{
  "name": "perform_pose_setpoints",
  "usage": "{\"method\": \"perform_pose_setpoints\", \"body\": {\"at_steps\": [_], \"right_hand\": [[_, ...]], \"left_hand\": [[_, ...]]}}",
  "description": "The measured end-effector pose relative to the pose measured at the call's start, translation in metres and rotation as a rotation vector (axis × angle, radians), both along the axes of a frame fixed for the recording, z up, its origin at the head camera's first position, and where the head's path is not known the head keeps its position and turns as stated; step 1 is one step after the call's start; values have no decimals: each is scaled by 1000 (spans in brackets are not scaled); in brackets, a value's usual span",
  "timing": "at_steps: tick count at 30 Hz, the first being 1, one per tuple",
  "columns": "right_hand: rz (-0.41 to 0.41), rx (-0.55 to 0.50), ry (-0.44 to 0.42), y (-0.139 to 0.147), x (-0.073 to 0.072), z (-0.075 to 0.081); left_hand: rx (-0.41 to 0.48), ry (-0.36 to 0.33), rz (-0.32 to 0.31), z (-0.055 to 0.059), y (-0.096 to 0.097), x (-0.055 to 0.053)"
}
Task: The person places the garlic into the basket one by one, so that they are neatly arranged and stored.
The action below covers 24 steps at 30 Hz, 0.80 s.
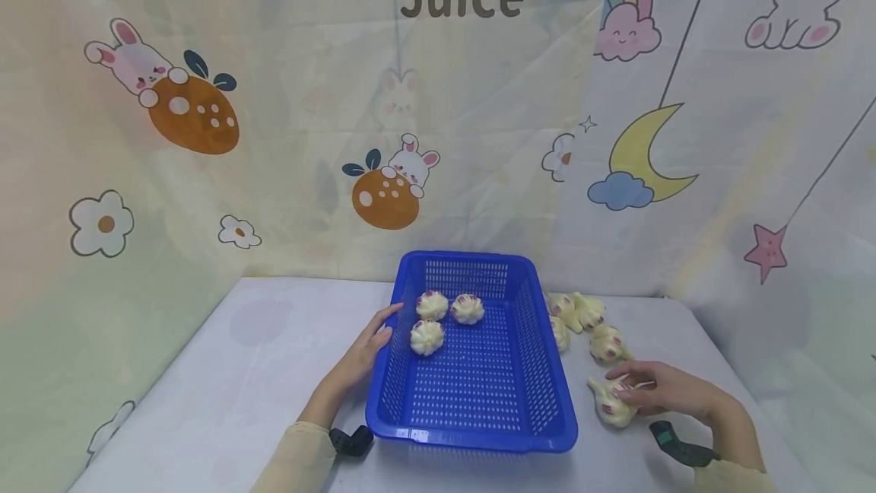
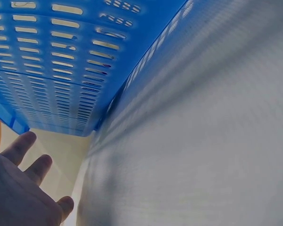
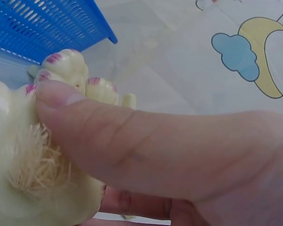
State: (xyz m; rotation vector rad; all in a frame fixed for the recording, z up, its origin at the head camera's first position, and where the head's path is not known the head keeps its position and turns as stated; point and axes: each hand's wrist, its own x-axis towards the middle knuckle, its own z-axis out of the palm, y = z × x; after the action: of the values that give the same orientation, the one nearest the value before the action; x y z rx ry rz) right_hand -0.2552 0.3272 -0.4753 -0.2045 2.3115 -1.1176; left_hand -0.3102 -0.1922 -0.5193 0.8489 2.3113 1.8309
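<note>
A garlic bulb [image 1: 614, 406] lies at the right of the table, its root tuft facing the right wrist camera. My right hand [image 1: 674, 390] holds this bulb [image 3: 19, 179], with the thumb [image 3: 132, 146] across its side and some fingers partly hidden behind. My left hand [image 1: 363, 352] is at the left rim of a blue plastic basket [image 1: 472, 441], fingers fairly straight and spread. In the left wrist view its fingers [image 2: 40, 167] show beside the slotted basket wall [image 2: 52, 89]. Three garlic bulbs [image 1: 427, 337] sit in the basket's far left part.
More garlic bulbs [image 1: 607, 343] lie on the white table [image 1: 274, 371] right of the basket, several of them close together near its far right side. A printed curtain [image 1: 479, 135] hangs behind the table and along its sides.
</note>
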Motion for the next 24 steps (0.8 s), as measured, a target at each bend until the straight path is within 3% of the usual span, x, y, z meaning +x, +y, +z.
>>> {"method": "perform_pose_setpoints", "body": {"at_steps": [24], "right_hand": [[8, -40, 28, -1, -2, 1]], "left_hand": [[-12, -19, 13, 0, 0, 0]]}}
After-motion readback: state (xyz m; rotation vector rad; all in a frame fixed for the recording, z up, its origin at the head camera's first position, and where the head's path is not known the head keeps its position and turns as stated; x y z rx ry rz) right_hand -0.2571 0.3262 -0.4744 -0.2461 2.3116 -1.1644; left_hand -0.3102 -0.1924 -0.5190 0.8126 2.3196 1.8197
